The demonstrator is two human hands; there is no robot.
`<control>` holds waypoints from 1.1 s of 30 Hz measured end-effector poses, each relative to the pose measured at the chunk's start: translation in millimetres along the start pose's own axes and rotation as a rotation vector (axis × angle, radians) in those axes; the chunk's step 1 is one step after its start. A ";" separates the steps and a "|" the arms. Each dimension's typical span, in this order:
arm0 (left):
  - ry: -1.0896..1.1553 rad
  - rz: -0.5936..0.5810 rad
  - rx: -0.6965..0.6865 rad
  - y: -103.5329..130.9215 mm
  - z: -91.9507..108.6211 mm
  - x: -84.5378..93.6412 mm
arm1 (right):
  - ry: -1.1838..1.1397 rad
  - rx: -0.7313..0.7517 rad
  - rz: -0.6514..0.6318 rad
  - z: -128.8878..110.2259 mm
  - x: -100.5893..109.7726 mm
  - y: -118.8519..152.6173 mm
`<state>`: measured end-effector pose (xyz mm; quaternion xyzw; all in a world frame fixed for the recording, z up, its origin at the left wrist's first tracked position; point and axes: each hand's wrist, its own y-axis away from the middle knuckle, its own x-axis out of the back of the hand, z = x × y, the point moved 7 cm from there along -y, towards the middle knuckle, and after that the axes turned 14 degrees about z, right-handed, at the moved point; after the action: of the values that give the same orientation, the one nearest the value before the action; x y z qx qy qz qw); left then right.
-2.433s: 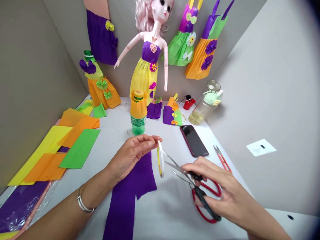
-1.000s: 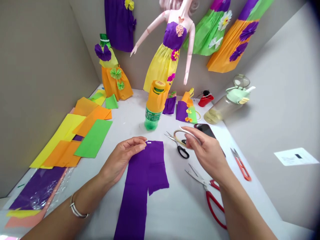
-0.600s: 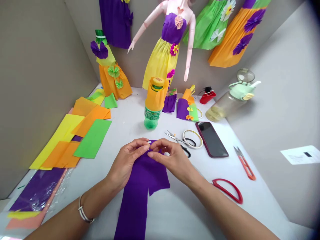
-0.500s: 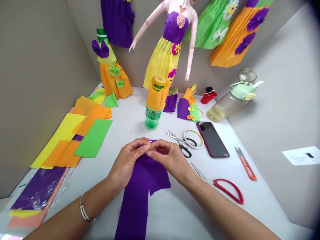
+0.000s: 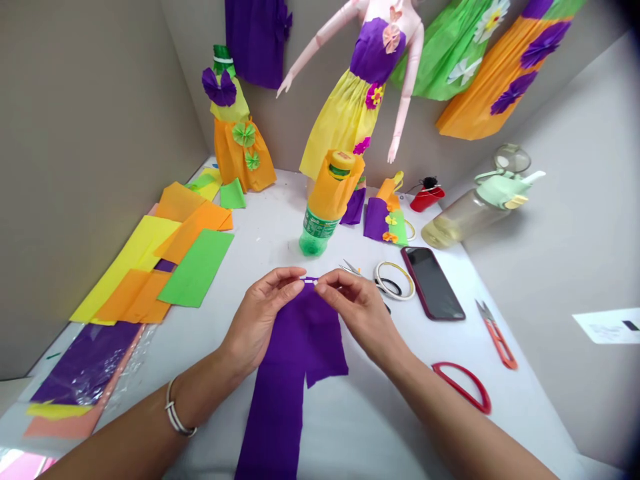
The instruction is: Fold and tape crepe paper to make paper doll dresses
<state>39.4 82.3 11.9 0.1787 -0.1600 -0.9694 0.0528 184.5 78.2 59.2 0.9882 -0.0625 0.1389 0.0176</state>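
Observation:
A purple piece of fabric [image 5: 280,400] lies on the table and extends down out of the frame, with a wider flap at the right. Its far end is raised between my two hands. At the left corner of this end, my left hand [image 5: 265,307] pinches the fabric with thumb and forefinger. My right hand [image 5: 353,303] pinches the same edge further right, its fingers curled. Between the fingertips a short white tape strip [image 5: 309,281] shows along the edge; whether the right fingertips grip the tape too is hard to make out.
Beyond my hands stands a green bottle [image 5: 320,230] wrapped in orange fabric. On the right are a tape roll [image 5: 379,280], black scissors, a phone [image 5: 434,283], red scissors [image 5: 465,387], thread snips [image 5: 497,337] and a water bottle [image 5: 465,213]. Coloured sheets [image 5: 197,267] lie left; a dressed doll [image 5: 377,53] stands behind.
My fingertips have moved apart along the purple edge, exposing more of the white tape strip. The view has shifted left, and my right arm now covers the red scissors' blades.

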 end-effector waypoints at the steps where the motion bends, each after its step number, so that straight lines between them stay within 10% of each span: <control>1: -0.058 0.010 -0.038 -1.7 3.3 2.8 | 0.072 0.042 -0.017 -2.8 2.6 -2.7; 11: -1.043 -0.140 -0.718 -3.5 11.2 -3.5 | 0.659 0.165 -0.278 20.9 -9.0 -17.4; 33: -1.265 -0.264 -0.930 1.7 3.7 -8.6 | 1.166 0.358 -0.467 16.5 -39.5 -23.3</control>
<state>46.1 83.2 18.5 -0.4284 0.2838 -0.8527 -0.0941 154.4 105.2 32.0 0.7261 0.1976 0.6529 -0.0868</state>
